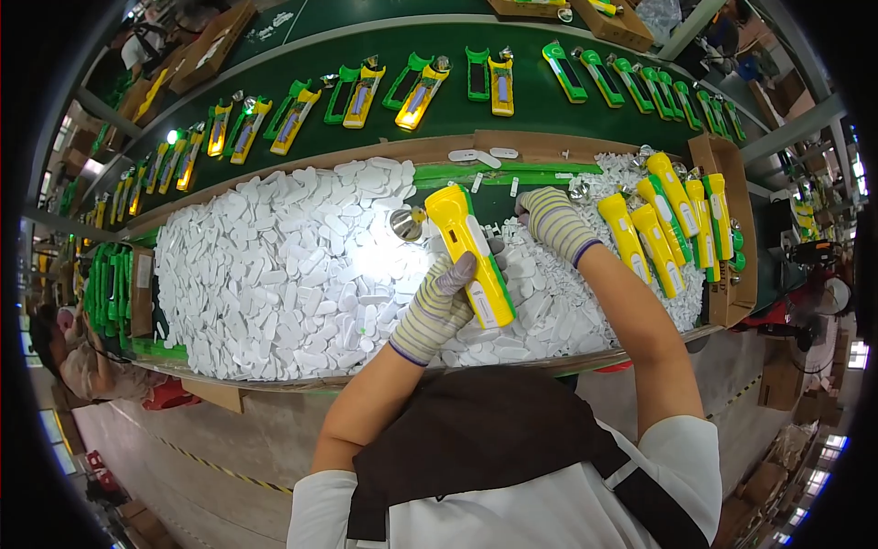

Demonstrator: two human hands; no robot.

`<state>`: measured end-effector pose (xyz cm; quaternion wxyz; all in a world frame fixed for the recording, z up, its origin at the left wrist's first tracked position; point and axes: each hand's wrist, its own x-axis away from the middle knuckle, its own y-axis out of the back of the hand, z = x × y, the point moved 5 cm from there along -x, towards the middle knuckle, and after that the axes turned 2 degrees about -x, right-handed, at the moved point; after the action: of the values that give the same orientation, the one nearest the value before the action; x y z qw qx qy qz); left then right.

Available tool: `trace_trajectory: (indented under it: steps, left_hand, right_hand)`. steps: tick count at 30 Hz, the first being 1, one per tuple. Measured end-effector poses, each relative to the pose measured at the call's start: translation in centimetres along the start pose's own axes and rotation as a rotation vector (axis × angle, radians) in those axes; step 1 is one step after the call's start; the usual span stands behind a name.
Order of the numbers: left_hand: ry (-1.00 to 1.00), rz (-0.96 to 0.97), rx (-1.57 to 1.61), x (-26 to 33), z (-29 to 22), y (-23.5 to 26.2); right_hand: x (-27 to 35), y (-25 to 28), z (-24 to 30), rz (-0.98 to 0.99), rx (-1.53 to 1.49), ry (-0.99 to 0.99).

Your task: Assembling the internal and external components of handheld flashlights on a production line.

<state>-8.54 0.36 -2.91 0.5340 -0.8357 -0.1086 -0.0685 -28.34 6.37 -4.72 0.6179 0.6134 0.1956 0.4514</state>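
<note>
My left hand (pixel 439 306), in a striped glove with grey fingertips, is closed around a yellow and green flashlight (pixel 471 261). The flashlight tilts with its wide head away from me. A shiny reflector (pixel 407 223) sits off that head, and bright light falls on the white pieces beneath it. My right hand (pixel 556 222), gloved alike, reaches to the small white parts (pixel 558 284) right of the flashlight. Its fingers are curled together, and whatever is between them is hidden. Flat oval white pieces (pixel 274 274) lie heaped left of my left hand.
Several yellow and green flashlights (pixel 654 242) lie at the right, by a cardboard box wall (pixel 727 229). Beyond the tray, a green conveyor belt (pixel 457 114) carries rows of opened and closed flashlights. Green casings (pixel 110 288) are stacked at the far left, near another person (pixel 87 357).
</note>
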Motion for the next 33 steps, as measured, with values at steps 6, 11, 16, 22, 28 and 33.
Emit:
trace_trajectory:
  steps: [6,11,16,22,28,33]
  left_hand:
    - [-0.27,-0.158,-0.438,0.4,-1.5,0.2]
    - [-0.335,-0.146,-0.546,0.7,-1.7,-0.5]
    - [-0.397,-0.074,-0.557,0.4,-1.8,-1.5]
    - [-0.354,-0.035,-0.551,1.0,-0.7,-2.0]
    - [-0.358,-0.016,-0.737,1.1,-1.4,-3.3]
    - [-0.279,0.002,-0.621,-2.2,-1.3,-2.9]
  right_hand:
    - [1.1,1.1,0.1,-0.097,-0.021,-0.1]
    - [7.3,3.3,5.2,-0.3,-1.522,0.096]
    - [9.1,1.8,10.0,-0.365,-1.748,0.334]
    - [9.4,0.3,9.3,-0.326,-1.754,0.187]
    - [9.4,1.7,9.1,-0.429,-1.749,0.266]
    - [7.9,3.3,7.4,-0.337,-1.81,0.164]
